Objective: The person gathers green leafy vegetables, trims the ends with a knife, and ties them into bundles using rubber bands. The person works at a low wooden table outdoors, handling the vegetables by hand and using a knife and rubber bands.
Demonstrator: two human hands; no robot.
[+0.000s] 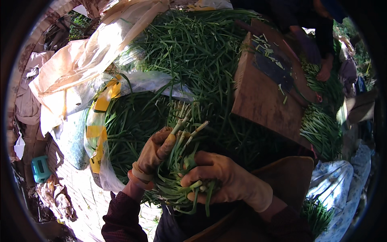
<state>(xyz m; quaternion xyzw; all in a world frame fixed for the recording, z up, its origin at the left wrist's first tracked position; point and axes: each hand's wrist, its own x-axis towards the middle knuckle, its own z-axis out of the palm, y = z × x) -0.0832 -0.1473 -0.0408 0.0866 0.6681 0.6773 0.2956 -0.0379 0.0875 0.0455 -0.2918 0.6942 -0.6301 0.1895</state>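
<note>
My left hand (155, 151), in an orange rubber glove, grips several pale-stemmed green stalks (183, 121) near their cut ends, which point up and away from me. Lower and to the right, my right hand (217, 180), gloved alike, closes its fingers around a tangle of green leaves and stem ends (202, 186). Between both hands the leafy bunch (169, 181) bends downward over my lap. A large heap of long green leafy vegetables (196, 51) lies just beyond, with more leaves (133, 121) beside my left hand.
A wooden board (263, 103) with a dark plate (272, 66) and cut stem pieces stands at the right. Bundled greens (320, 130) lie past it, near another person's hand (325, 69). Plastic sheeting (81, 63) edges the left; a teal plastic object (41, 169) lies at far left.
</note>
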